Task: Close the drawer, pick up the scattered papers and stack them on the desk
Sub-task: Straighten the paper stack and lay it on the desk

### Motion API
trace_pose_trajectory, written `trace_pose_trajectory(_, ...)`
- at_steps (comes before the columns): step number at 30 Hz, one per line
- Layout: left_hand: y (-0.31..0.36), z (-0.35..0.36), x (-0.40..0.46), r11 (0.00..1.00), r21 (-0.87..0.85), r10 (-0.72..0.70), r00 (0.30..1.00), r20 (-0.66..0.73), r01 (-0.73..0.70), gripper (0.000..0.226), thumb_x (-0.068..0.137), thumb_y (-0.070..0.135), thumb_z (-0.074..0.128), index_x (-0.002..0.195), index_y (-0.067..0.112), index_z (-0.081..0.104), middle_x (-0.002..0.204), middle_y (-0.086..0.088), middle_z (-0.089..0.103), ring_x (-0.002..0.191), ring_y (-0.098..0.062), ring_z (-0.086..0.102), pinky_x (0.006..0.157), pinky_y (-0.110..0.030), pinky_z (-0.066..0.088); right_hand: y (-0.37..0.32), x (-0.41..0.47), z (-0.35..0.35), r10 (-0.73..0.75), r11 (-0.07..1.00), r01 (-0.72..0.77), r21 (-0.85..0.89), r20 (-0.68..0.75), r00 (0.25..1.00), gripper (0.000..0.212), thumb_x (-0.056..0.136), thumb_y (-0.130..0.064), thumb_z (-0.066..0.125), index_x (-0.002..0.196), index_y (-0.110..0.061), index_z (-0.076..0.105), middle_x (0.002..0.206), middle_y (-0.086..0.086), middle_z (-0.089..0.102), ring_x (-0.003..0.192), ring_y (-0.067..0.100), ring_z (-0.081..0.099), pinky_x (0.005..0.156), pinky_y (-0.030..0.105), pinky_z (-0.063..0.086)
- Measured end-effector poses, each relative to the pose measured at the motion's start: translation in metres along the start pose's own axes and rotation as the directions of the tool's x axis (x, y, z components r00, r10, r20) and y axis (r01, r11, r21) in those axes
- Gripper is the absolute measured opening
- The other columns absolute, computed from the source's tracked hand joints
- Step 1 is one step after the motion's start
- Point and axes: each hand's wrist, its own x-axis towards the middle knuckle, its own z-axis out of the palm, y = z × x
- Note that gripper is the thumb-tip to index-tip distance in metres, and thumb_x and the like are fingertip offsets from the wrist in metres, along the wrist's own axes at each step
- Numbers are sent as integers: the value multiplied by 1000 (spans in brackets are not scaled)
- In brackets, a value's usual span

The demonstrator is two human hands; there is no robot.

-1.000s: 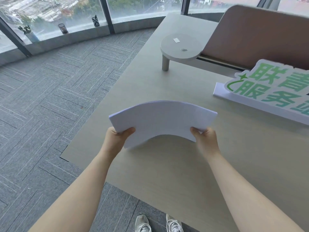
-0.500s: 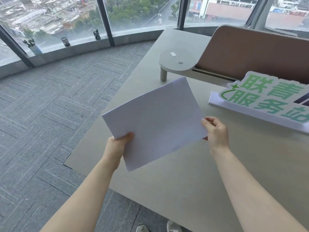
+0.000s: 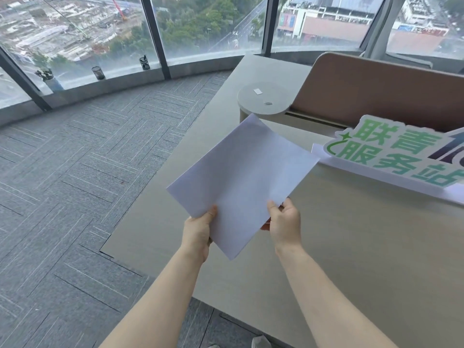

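Two bare forearms reach forward over a pale wooden desk (image 3: 351, 247). The left hand (image 3: 197, 231) pinches the near left edge of a stack of white papers (image 3: 241, 182), thumb on top. The right hand (image 3: 285, 222) pinches the near right edge, thumb on top and fingers curled beneath. The papers are held in the air above the desk, tilted, one corner pointing down toward the person.

The desk's left edge runs diagonally away, with open grey carpet (image 3: 75, 184) beyond it. The desk surface under and right of the papers is bare. Farther right lies a white sign with green characters (image 3: 391, 156), its left end just beside the papers' far right corner. Behind the papers stands a small round shelf (image 3: 263, 99) against a brown divider panel (image 3: 376, 94). Beyond, curved windows (image 3: 200, 26) hold small pots (image 3: 98, 72) on the sill.
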Motion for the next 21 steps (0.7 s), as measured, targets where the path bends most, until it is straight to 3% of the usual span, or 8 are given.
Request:
trace_pose_trajectory(3, 0, -9, -1, 1000, 4, -5, 1000, 16, 5, 18, 85, 18, 69, 102, 17, 67, 98, 2, 73, 88, -19, 68, 74, -33, 54, 3, 1, -1, -14, 998, 14, -60, 0, 1000, 13, 93, -11, 52, 94, 1, 58, 80, 16, 61, 66, 25, 58, 57, 37, 54)
trace_pose_trajectory(7, 17, -32, 13, 997, 70, 44, 999, -15, -43, 12, 88, 20, 65, 100, 21, 64, 96, -1, 71, 80, -17, 67, 64, -31, 54, 7, 7, -7, -21, 992, 19, -123, -15, 1000, 15, 89, -13, 52, 90, 0, 58, 75, 14, 59, 64, 24, 55, 59, 40, 52)
trace_pose_trajectory(11, 43, -56, 30, 971, 215, 110, 993, -33, -101, 12, 90, 18, 61, 101, 22, 65, 94, -1, 67, 84, -18, 62, 65, -32, 53, 13, 15, -13, -13, 981, 16, -191, 19, 1000, 27, 88, -17, 52, 99, 7, 56, 77, 13, 59, 66, 22, 54, 58, 37, 48)
trace_pose_trajectory(15, 53, -70, 38, 881, 451, 112, 990, 90, -141, 19, 87, 17, 64, 103, 22, 72, 89, 3, 73, 81, -16, 64, 71, -33, 54, 14, 18, -11, 11, 980, 3, -197, 73, 997, 15, 95, -8, 50, 96, 6, 57, 80, 15, 60, 68, 25, 57, 52, 33, 49)
trace_pose_trajectory(18, 52, -71, 41, 855, 490, 119, 984, 133, -170, 22, 87, 10, 62, 96, 25, 74, 81, 6, 76, 73, -13, 66, 70, -30, 52, 15, 20, -5, 17, 980, 3, -198, 102, 995, 13, 96, -7, 50, 90, 2, 57, 78, 16, 62, 66, 25, 58, 49, 30, 49)
trace_pose_trajectory(21, 48, -76, 48, 863, 477, 146, 986, 78, -165, 26, 86, 5, 61, 90, 27, 74, 78, 7, 77, 71, -14, 68, 73, -30, 53, 19, 25, 4, 23, 972, 4, -234, 114, 993, 14, 96, -9, 51, 84, -7, 58, 73, 14, 61, 61, 25, 55, 48, 28, 46)
